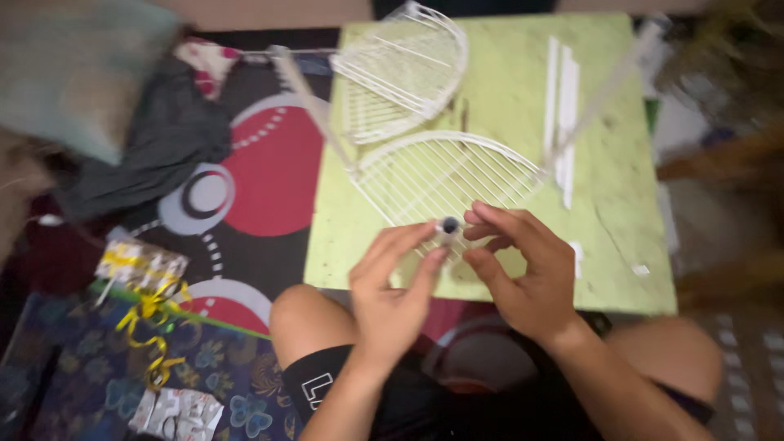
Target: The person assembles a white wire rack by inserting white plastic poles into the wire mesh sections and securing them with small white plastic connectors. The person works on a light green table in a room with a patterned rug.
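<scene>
A white wire corner rack with quarter-round shelves (pixel 445 175) lies on a pale green board (pixel 506 98). A second wire shelf (pixel 404 69) stands further back, joined by white tubes (pixel 306 102). My left hand (pixel 392 290) and my right hand (pixel 514 261) meet at the near corner of the lower shelf. Both pinch the end of a white tube with a dark round opening (pixel 449 224). The tube's length is hidden behind my fingers.
Loose white tubes (pixel 563 106) lie on the board's right part. Dark grey clothes (pixel 159 139) rest on a red, black and white patterned mat (pixel 261 188). A floral wrapped parcel with yellow ribbon (pixel 151 322) lies at the lower left. My bare knees frame the board's near edge.
</scene>
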